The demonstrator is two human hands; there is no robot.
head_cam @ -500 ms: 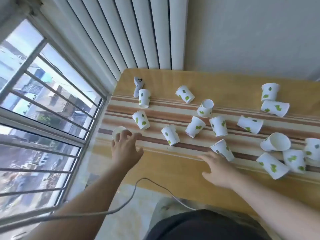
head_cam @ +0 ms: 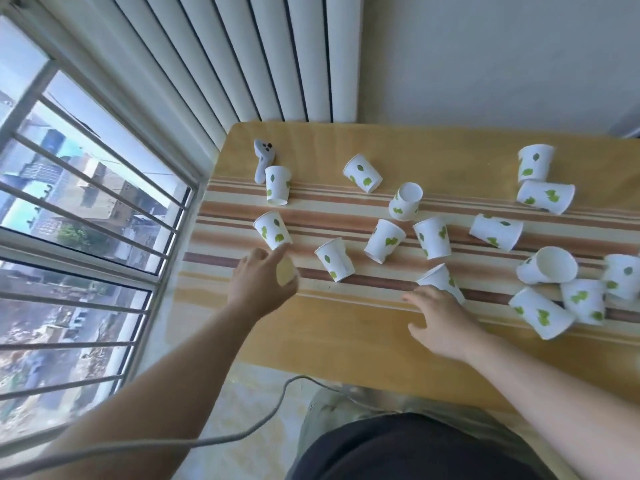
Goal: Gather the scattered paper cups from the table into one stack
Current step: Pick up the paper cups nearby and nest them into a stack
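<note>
Under both hands, worktop (head_cam: 346, 341), wood with a striped cloth band, paper cups scattered across it, most tipped on their sides. Biggest cluster sits far to the right of the right hand (head_cam: 440, 320), several cups touching each other. Middle group lies just beyond the right hand. Left hand (head_cam: 263, 285) is curled around a held cup (head_cam: 285, 271), mouth facing the camera, so gripping. Right hand is spread flat and loose, fingers open, holding nothing, fingertips touching or nearly touching the near cup (head_cam: 441, 280); contact hard to confirm. Key relation: tipped cup (head_cam: 273, 230) lies just beyond the left hand's fingertips, nearly touching, long axis slanting away and to the left, wide mouth toward the hand, base pointing away. Left hand is clearly the nearer one. Judgement: next step likely nests the held cup with that one, needs mouths lined up. Small grey controller (head_cam: 263, 161) further beyond, near the worktop's far-left corner, not part of the task.
</note>
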